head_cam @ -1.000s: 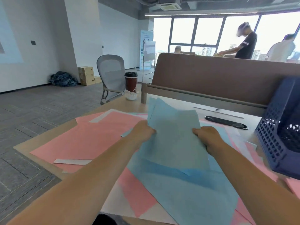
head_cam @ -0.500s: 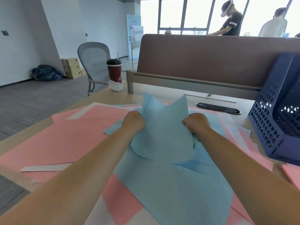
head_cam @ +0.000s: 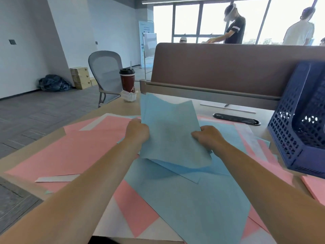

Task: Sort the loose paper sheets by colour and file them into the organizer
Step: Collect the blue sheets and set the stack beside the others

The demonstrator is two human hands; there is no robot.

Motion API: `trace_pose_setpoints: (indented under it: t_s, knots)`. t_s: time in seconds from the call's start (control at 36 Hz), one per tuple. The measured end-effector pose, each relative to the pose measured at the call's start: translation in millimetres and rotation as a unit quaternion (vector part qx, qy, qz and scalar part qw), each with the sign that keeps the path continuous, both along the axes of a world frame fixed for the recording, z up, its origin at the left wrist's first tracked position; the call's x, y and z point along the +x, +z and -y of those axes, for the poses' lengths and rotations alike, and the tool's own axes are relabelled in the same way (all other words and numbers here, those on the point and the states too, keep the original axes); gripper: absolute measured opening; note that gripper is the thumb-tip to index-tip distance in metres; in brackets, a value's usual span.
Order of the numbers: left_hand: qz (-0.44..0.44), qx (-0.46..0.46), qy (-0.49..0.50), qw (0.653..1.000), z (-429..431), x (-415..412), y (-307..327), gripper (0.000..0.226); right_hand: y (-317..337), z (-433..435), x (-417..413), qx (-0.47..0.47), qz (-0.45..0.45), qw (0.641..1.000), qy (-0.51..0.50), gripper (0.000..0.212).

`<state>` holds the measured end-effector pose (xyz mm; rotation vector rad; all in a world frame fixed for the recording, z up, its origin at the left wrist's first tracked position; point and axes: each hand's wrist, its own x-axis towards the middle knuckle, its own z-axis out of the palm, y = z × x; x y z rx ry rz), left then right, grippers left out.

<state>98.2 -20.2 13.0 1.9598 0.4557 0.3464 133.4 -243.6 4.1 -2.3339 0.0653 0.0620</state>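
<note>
Since the earlier frame, the blue sheets (head_cam: 168,131) stand more upright. The left hand (head_cam: 138,130) and right hand (head_cam: 208,136) each clamp one side edge, squaring the stack above the desk (head_cam: 112,110). Next: carry it right to the organizer (head_cam: 299,120), edges aligned.
</note>
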Motion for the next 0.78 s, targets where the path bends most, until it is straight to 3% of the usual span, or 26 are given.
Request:
trace_pose_setpoints:
  t_s: [0.08,0.28,0.36,0.47,0.61,0.78]
  knots:
    - [0.002,-0.044,0.019,0.999,-8.0,-9.7,-2.8,0.025,0.6,-9.7,-4.9,-0.065,-0.011,0.997,0.048,0.022]
    - [-0.034,-0.057,0.060,0.996,-11.3,-37.5,-13.6,0.037,-4.0,-31.7,-19.9,-0.225,-0.047,0.966,0.116,0.070]
    - [-0.037,-0.063,0.066,0.995,-10.1,-46.4,-17.6,0.040,-3.3,-38.9,-29.8,-0.267,-0.052,0.954,0.130,0.080]
    - [-0.045,-0.043,0.077,0.995,-4.4,-57.8,-17.6,0.043,-4.5,-44.4,-40.5,-0.292,-0.027,0.950,0.109,0.080]
    - [-0.050,-0.032,0.088,0.994,1.5,-68.9,-17.9,0.041,1.7,-44.6,-57.0,-0.308,0.022,0.949,0.068,0.058]
    - [-0.060,-0.027,0.108,0.992,4.2,-73.6,-17.7,0.036,-1.5,-38.6,-54.4,-0.255,0.023,0.967,0.023,0.058]
